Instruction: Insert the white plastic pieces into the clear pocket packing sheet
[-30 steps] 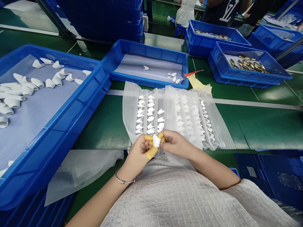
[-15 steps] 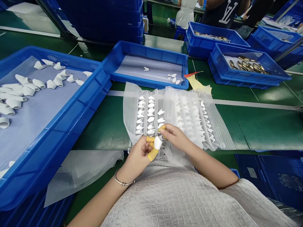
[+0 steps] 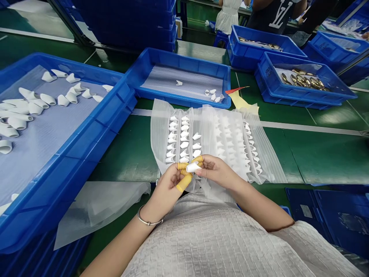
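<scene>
A white hollow tapered piece [image 3: 192, 166] lies roughly level between the person's two hands, over the near edge of the green tabletop [image 3: 325, 154]. The left hand [image 3: 168, 182] pinches its left end in fingers wearing yellow finger cots [image 3: 184, 182]; the right hand [image 3: 217, 171] closes thumb and finger on its other end. Just beyond, similar white pieces sit in rows along a translucent ribbed sheet [image 3: 160, 127]. More lie loose in the left blue tray [image 3: 100, 130] and the middle blue tray [image 3: 178, 98]. Farther right, a blue bin [image 3: 305, 96] holds shiny gold-coloured pieces [image 3: 307, 81].
</scene>
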`<act>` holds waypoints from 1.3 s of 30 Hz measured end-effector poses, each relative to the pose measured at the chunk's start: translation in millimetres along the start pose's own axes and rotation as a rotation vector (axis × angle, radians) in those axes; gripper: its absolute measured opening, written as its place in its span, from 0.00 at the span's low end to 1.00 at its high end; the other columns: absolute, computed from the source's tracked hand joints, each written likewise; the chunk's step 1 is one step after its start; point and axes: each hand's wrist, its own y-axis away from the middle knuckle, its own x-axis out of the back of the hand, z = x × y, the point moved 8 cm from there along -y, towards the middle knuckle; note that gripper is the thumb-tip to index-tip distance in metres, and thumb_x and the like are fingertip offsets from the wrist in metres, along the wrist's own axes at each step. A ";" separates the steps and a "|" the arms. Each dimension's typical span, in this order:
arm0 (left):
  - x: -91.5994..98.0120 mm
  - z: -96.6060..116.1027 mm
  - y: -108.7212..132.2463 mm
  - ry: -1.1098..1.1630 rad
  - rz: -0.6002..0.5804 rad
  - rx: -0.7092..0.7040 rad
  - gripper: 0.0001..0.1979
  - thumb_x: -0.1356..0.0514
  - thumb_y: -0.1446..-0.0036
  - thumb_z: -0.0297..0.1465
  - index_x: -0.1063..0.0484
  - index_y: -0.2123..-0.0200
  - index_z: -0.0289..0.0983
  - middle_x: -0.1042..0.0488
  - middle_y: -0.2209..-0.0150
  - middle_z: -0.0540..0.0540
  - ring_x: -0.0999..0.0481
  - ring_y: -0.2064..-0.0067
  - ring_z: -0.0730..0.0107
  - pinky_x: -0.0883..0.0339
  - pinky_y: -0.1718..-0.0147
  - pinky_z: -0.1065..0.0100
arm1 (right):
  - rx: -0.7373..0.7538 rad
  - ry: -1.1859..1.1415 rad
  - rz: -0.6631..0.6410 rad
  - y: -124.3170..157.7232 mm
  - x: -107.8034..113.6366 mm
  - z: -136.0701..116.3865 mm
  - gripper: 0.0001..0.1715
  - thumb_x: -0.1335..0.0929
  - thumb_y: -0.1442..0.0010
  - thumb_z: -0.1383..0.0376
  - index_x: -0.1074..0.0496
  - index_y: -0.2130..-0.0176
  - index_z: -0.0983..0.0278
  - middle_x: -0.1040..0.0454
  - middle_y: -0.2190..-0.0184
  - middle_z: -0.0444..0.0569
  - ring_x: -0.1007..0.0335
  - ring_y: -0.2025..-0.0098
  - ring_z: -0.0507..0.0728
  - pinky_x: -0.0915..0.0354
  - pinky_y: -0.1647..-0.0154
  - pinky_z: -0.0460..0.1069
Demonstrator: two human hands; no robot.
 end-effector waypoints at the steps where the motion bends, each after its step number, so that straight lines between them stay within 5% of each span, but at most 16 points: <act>1: 0.0 -1.7 -0.1 0.002 0.003 0.001 0.12 0.37 0.40 0.37 0.30 0.56 0.38 0.30 0.69 0.52 0.31 0.68 0.72 0.35 0.68 0.70 | 0.010 0.029 0.000 1.0 -0.4 -0.5 0.15 0.25 0.41 0.59 0.26 0.56 0.62 0.26 0.63 0.46 0.30 0.62 0.54 0.35 0.60 0.51; 6: 4.4 -6.7 -1.6 0.009 0.048 -0.046 0.13 0.36 0.41 0.39 0.31 0.59 0.37 0.31 0.71 0.53 0.34 0.71 0.74 0.37 0.71 0.71 | 0.129 0.334 0.030 6.6 -1.7 -12.4 0.13 0.26 0.40 0.63 0.26 0.54 0.60 0.27 0.59 0.46 0.32 0.59 0.55 0.35 0.54 0.52; 10: 9.8 -4.0 -0.2 -0.118 0.085 -0.109 0.11 0.37 0.40 0.38 0.30 0.59 0.37 0.30 0.71 0.52 0.31 0.70 0.72 0.36 0.70 0.69 | 0.070 0.237 -0.062 4.8 -5.1 -6.7 0.28 0.24 0.43 0.59 0.31 0.45 0.58 0.30 0.54 0.48 0.33 0.55 0.55 0.34 0.54 0.52; 15: 11.6 4.8 1.3 -0.332 0.106 -0.247 0.10 0.37 0.39 0.37 0.27 0.58 0.38 0.28 0.69 0.51 0.28 0.67 0.69 0.34 0.66 0.66 | -0.056 0.067 -0.072 -1.3 -4.5 6.2 0.25 0.31 0.38 0.45 0.30 0.67 0.64 0.33 0.70 0.44 0.36 0.67 0.53 0.39 0.63 0.50; 18: 9.8 4.4 0.5 -0.332 0.085 -0.243 0.11 0.37 0.39 0.38 0.27 0.58 0.39 0.28 0.69 0.51 0.28 0.68 0.69 0.33 0.66 0.66 | -0.075 0.100 -0.033 -1.3 -3.3 4.5 0.24 0.29 0.39 0.45 0.31 0.69 0.64 0.35 0.73 0.42 0.39 0.70 0.52 0.41 0.66 0.49; 27: 10.5 -1.2 1.1 -0.156 0.094 -0.101 0.13 0.36 0.41 0.40 0.29 0.60 0.37 0.28 0.71 0.51 0.30 0.71 0.71 0.34 0.72 0.69 | 0.246 0.569 0.038 11.3 0.5 -30.2 0.11 0.26 0.39 0.59 0.27 0.60 0.61 0.32 0.63 0.46 0.36 0.61 0.55 0.37 0.58 0.51; 31: 14.2 1.4 1.9 -0.244 0.132 -0.147 0.11 0.37 0.40 0.39 0.29 0.61 0.37 0.28 0.72 0.51 0.30 0.72 0.71 0.35 0.72 0.69 | 0.122 0.428 -0.002 7.0 1.8 -16.6 0.21 0.26 0.41 0.54 0.29 0.52 0.60 0.30 0.59 0.47 0.34 0.58 0.56 0.36 0.59 0.51; 36: 11.3 11.4 3.4 -0.392 0.125 -0.279 0.08 0.37 0.40 0.37 0.27 0.62 0.39 0.27 0.70 0.51 0.27 0.69 0.69 0.33 0.68 0.67 | -0.076 0.200 -0.030 0.7 -3.4 4.1 0.29 0.33 0.37 0.42 0.33 0.72 0.63 0.34 0.74 0.43 0.38 0.69 0.53 0.40 0.66 0.50; 39: 10.0 9.7 3.4 -0.361 0.101 -0.260 0.09 0.37 0.40 0.38 0.27 0.60 0.39 0.27 0.71 0.51 0.27 0.70 0.69 0.33 0.68 0.67 | -0.090 0.180 -0.021 1.6 -5.8 5.2 0.26 0.31 0.38 0.44 0.32 0.71 0.63 0.35 0.74 0.42 0.39 0.70 0.53 0.41 0.67 0.49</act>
